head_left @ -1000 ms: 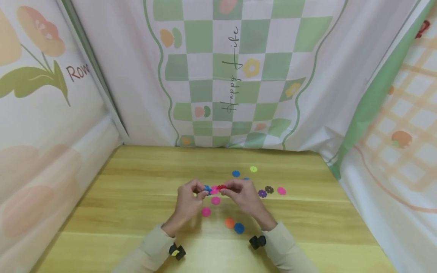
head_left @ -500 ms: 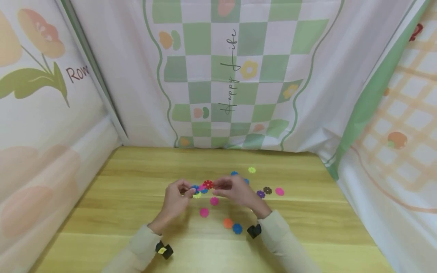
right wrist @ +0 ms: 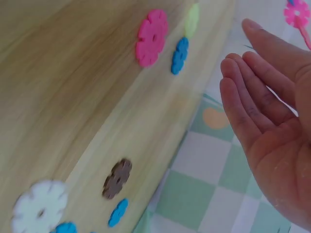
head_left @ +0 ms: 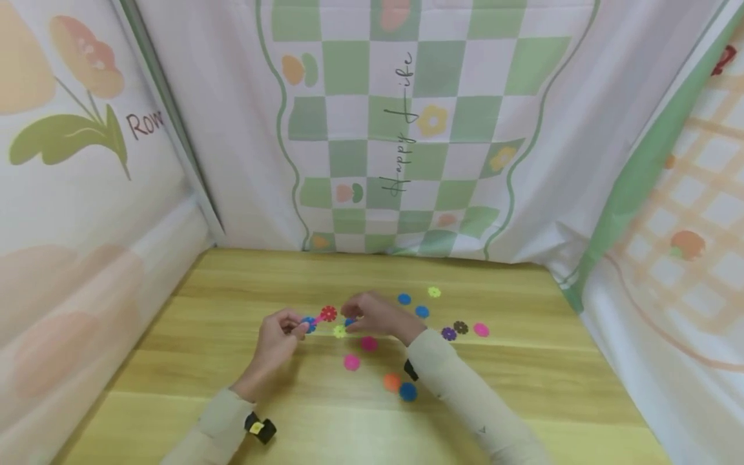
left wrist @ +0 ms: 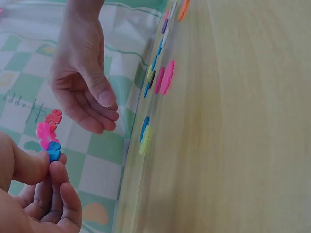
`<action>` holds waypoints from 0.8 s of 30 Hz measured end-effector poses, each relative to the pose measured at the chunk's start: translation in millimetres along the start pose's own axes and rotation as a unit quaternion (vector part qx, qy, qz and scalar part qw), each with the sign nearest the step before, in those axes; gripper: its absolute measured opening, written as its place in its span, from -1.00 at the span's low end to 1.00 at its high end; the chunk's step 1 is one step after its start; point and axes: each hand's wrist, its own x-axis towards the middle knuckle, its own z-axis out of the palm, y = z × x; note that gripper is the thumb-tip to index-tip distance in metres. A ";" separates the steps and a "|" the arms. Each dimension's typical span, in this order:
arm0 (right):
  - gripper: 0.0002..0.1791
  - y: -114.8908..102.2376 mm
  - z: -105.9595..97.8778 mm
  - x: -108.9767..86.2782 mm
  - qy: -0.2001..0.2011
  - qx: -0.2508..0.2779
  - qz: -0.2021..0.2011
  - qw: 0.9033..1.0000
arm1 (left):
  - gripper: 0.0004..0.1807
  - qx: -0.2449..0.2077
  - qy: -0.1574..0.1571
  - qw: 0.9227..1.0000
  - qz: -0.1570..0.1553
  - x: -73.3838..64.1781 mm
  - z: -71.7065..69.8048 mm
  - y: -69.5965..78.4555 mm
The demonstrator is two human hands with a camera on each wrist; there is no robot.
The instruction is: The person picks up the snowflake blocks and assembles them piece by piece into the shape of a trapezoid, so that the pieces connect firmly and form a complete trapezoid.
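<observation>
My left hand [head_left: 279,339] pinches a blue notched flower-shaped disc [left wrist: 54,151] between thumb and fingers. Joined to it are a pink disc [left wrist: 46,133] and, at the far end, a red disc [head_left: 329,314]; the short chain is held above the table. Just right of the chain is my right hand [head_left: 378,316], holding nothing, its fingers loosely bent and the thumb apart in the right wrist view. Below that hand, a blue disc [left wrist: 144,128] and a yellow disc [left wrist: 146,141] lie close together on the table, the blue one partly hidden in the head view.
Two pink discs [head_left: 351,362] lie in front of the hands, with an orange disc [head_left: 392,382] against another blue one [head_left: 408,391]. Rightward are purple [head_left: 448,333], brown [head_left: 460,327] and pink discs [head_left: 480,329]. A printed curtain [head_left: 395,148] closes off the table's back.
The right hand has let go of the red disc and moved left, over the blue and yellow discs. My left hand has carried the joined discs leftward.
</observation>
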 end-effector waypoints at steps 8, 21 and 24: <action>-0.64 0.2 17.9 22.5 -0.021 -0.028 -0.017 0.999 | -0.94 -0.005 0.009 1.000 -0.003 0.7 -9.5 -3.1; -0.74 5.2 26.9 27.3 -0.026 -0.071 -0.001 0.997 | -0.90 0.001 -0.005 1.000 -0.008 0.6 -8.1 -0.4; -0.83 10.0 25.8 20.8 -0.023 -0.048 0.015 0.998 | -0.90 0.000 -0.010 1.000 -0.009 -0.3 -6.3 0.0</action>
